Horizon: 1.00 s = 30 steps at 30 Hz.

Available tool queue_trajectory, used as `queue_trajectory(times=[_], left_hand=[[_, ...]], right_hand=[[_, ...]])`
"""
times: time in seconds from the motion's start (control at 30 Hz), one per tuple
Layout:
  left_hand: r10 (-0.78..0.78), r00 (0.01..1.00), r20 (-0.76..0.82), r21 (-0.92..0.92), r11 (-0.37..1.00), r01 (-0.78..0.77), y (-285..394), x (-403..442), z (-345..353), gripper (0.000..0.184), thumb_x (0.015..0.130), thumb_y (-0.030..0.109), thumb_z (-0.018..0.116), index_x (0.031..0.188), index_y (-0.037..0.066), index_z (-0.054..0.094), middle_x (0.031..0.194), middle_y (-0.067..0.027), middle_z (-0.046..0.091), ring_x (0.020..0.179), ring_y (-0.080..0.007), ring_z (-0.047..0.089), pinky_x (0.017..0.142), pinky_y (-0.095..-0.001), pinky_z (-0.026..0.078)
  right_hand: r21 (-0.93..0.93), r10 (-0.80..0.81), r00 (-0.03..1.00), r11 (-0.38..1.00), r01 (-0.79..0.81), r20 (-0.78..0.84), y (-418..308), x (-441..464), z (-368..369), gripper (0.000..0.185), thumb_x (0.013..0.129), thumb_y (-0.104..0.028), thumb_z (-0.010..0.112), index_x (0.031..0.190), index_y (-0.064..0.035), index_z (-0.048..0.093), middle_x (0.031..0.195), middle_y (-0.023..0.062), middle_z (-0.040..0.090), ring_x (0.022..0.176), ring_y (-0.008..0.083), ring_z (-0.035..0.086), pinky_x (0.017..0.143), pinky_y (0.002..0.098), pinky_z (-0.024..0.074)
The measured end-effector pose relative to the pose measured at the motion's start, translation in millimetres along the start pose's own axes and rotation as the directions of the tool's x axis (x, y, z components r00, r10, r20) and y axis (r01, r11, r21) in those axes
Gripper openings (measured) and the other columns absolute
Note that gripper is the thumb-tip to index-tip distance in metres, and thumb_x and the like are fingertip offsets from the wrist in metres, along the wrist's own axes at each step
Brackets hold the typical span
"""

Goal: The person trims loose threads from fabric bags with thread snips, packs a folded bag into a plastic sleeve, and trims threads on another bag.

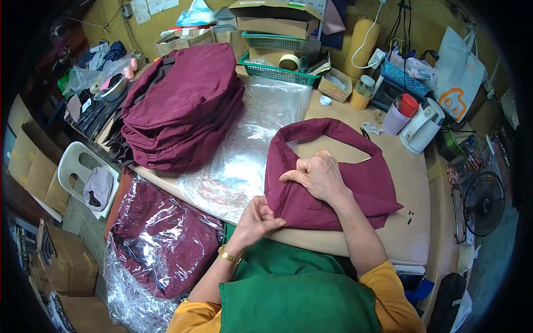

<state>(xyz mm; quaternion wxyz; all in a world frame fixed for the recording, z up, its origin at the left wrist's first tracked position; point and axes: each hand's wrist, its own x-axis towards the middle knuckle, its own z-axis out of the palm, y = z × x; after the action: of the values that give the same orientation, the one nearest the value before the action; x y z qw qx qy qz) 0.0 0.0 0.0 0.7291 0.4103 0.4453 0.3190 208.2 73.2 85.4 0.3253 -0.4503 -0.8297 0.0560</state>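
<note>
A maroon cloth bag [355,191] with a wide looped strap lies flat on the table, close in front of me. My left hand [259,220] holds the bag's lower left corner, thumb on top and fingers at the edge. Over the left part of the bag, my right hand [319,175] is bent with its fingers curled and thumb stretched left; whether cloth is pinched there is hard to make out. Clear plastic sheets [244,127] lie left of the bag. Beyond them is a tall pile of maroon bags [183,111].
Plastic-wrapped maroon cloth [166,238] sits below the table's left edge. A green basket [277,70], a jar [363,89], a purple cup [393,120] and a white kettle [423,125] line the back. At right is a black fan [484,203]; at left, a white chair [69,169].
</note>
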Motion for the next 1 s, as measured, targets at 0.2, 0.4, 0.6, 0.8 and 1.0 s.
queue_trajectory(times=[0.2, 0.4, 0.6, 0.8, 1.0], left_hand=[[0.837, 0.544, -0.055, 0.847, 0.327, -0.418, 42, -3, 29, 0.050, 0.070, 0.016, 0.086, 0.113, 0.004, 0.064, 0.125, -0.0181, 0.061, 0.126, -0.0327, 0.052, 0.111, -0.0496, 0.032], [0.846, 0.508, -0.161, 0.722, 0.452, -0.524, 24, 25, -5, 0.004, 0.088, 0.007, 0.069, 0.092, 0.007, 0.071, 0.095, -0.0065, 0.074, 0.091, -0.0183, 0.068, 0.113, -0.0458, 0.029], [0.816, 0.517, -0.259, 0.725, 0.518, -0.454, -7, 42, -33, 0.017, 0.100, 0.010, 0.059, 0.088, -0.001, 0.065, 0.069, -0.0058, 0.059, 0.064, -0.0142, 0.051, 0.063, -0.0297, 0.044], [0.820, 0.505, -0.271, 0.732, 0.516, -0.445, -15, 49, -22, 0.030, 0.105, 0.017, 0.052, 0.083, -0.002, 0.057, 0.068, -0.0026, 0.052, 0.067, -0.0086, 0.042, 0.060, -0.0276, 0.041], [0.762, 0.588, -0.272, 0.786, 0.528, -0.321, 8, 24, -35, 0.024, 0.106, 0.023, 0.047, 0.111, 0.000, 0.054, 0.091, -0.0103, 0.058, 0.087, -0.0197, 0.055, 0.084, -0.0312, 0.045]], right_hand=[[0.138, -0.246, 0.964, 0.956, 0.258, -0.097, -18, -1, 18, 0.042, 0.069, -0.039, 0.083, 0.056, -0.0068, 0.060, 0.051, 0.0104, 0.053, 0.050, 0.0291, 0.056, 0.056, 0.0389, 0.0448], [-0.148, -0.047, 0.965, 0.985, 0.088, 0.258, 9, -75, -64, 0.061, 0.060, -0.027, 0.089, 0.110, -0.0087, 0.062, 0.096, 0.0086, 0.066, 0.095, 0.0261, 0.065, 0.087, 0.0399, 0.0436], [0.409, 0.603, 0.756, 0.641, -0.649, 0.255, 125, -181, -112, 0.017, 0.088, -0.013, 0.071, 0.090, 0.0031, 0.067, 0.075, 0.0089, 0.070, 0.074, 0.0192, 0.068, 0.070, 0.0345, 0.0517], [0.195, 0.616, 0.763, 0.787, -0.585, -0.194, 121, -207, -73, 0.020, 0.099, -0.013, 0.055, 0.090, 0.0010, 0.064, 0.082, 0.0121, 0.069, 0.075, 0.0196, 0.066, 0.069, 0.0338, 0.0502], [0.290, 0.810, 0.381, 0.533, -0.795, -0.446, 126, -249, -93, 0.012, 0.101, -0.015, 0.052, 0.102, -0.0032, 0.053, 0.070, 0.0039, 0.057, 0.066, 0.0138, 0.056, 0.062, 0.0319, 0.0458]])
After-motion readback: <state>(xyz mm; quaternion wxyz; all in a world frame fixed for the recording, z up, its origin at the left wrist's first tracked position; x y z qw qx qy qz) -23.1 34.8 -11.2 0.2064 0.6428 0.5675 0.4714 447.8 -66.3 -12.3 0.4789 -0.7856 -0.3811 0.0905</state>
